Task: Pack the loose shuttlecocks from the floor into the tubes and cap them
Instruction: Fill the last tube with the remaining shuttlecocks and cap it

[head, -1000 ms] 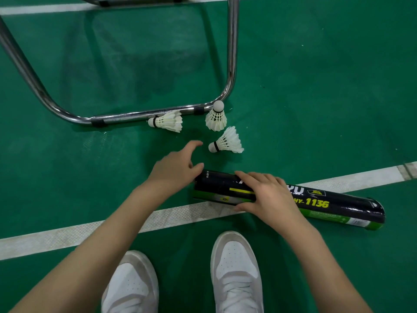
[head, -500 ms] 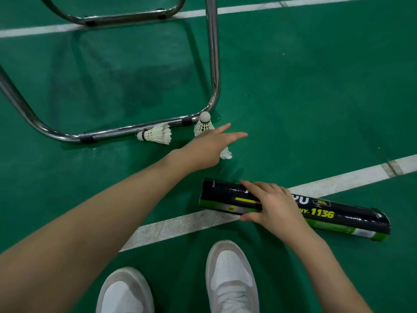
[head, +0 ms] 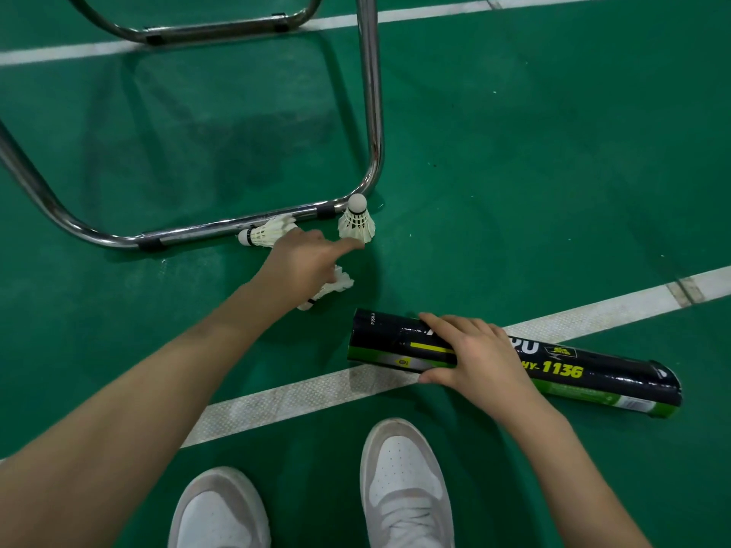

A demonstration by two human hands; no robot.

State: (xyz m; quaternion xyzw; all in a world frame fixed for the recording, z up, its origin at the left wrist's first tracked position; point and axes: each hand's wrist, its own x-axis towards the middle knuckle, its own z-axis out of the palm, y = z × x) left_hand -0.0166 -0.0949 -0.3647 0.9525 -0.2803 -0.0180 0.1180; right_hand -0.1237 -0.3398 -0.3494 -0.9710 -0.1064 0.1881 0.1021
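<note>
Two white sneakers (head: 403, 488) planted at the near edge of the green court floor (head: 514, 160), toes toward a white court line (head: 300, 397) that runs diagonally up to the right. Just past the line, a black-and-green shuttlecock tube (head: 585, 373) lies on its side across it, near end pointing left. Right hand (head: 480, 359) rests over the tube's middle, fingers (head: 443, 324) draped over the top and thumb tucked against the near side, gripping it to the floor. Left arm reaches forward past the tube; left hand (head: 306, 263) sits low over a shuttlecock (head: 336, 288) lying on its side, fingers curled down round it, index finger pointing right. Cannot tell whether it is lifted off the floor. Beyond the hand, a second shuttlecock (head: 263, 233) lies on its side, touching the chrome chair frame (head: 372, 112), cork to the left. Just right of it, a third shuttlecock (head: 356, 223) stands upright on its feathers, cork up, at the frame's bent corner. A far white line (head: 435, 11) crosses behind the frame.
</note>
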